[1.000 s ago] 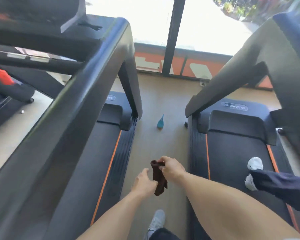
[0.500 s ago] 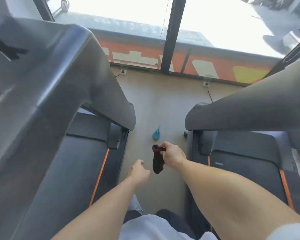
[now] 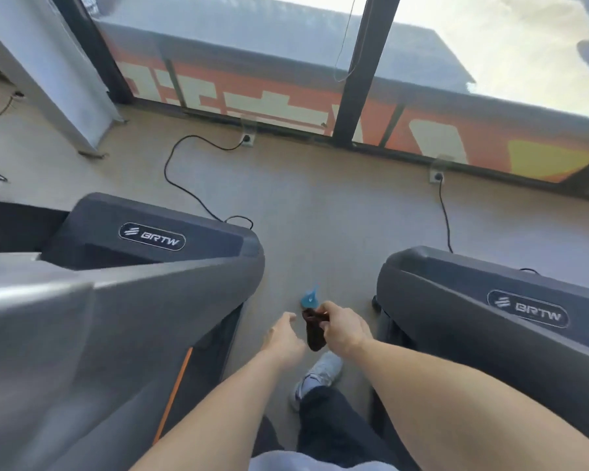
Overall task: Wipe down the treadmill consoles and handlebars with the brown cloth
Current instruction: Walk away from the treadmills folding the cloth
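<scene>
Between two treadmills (image 3: 123, 300) on tan floor (image 3: 303, 198), right hand (image 3: 342, 329) pinches cloth (image 3: 315, 334); left hand (image 3: 283, 336) loosely spread; windows (image 3: 252, 45) far.

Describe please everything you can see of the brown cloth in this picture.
The brown cloth is a small dark brown piece of soft fabric, bunched up rather than spread. The right hand pinches its upper end, and the rest hangs limp below the fingers, above the floor between the two treadmills. The left hand is close beside it, open, not touching it. A blue spray bottle lies on the floor just beyond it.
</scene>
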